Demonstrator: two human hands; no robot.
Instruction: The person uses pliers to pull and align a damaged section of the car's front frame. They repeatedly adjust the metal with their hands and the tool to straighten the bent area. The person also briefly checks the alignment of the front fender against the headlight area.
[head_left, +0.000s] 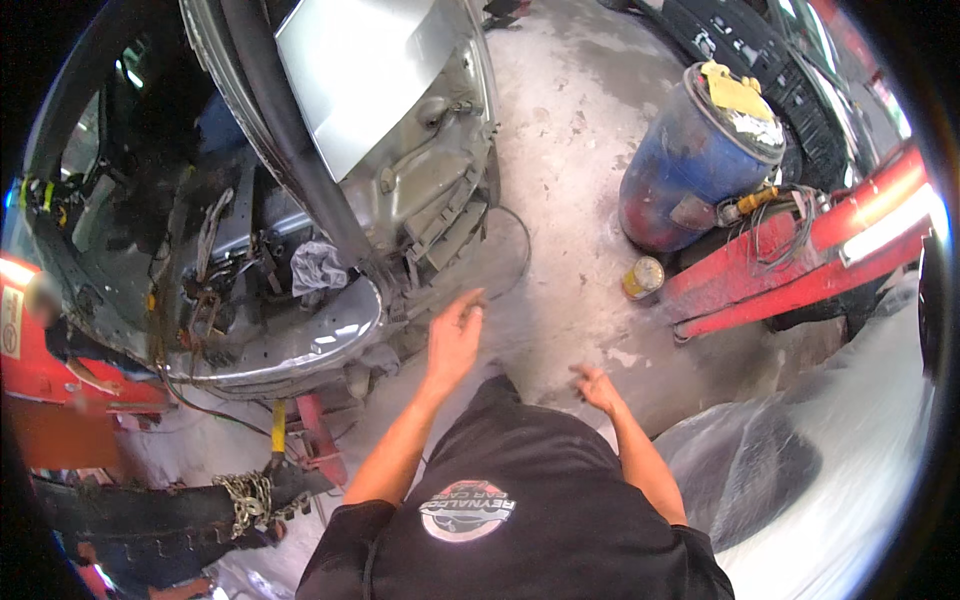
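Observation:
My left hand (455, 338) hangs in front of my body with its fingers loosely apart and nothing in it. It is nearest to the stripped silver-grey car body (318, 345), close to the body's rear corner but apart from it. My right hand (597, 388) is over the floor to the right, fingers lightly bent and spread, also with nothing to be seen in it. A crumpled grey cloth or plastic (318, 268) lies inside the car's opening, among loose cables and metal parts.
A blue drum (665, 165) topped with a yellow cloth (735, 92) stands ahead right. Beside it are a small can (643, 277) and a red steel arm (790, 262) with cables. Plastic sheeting (850, 420) covers something at right. A chain (250, 503) and a person (75, 345) are at left.

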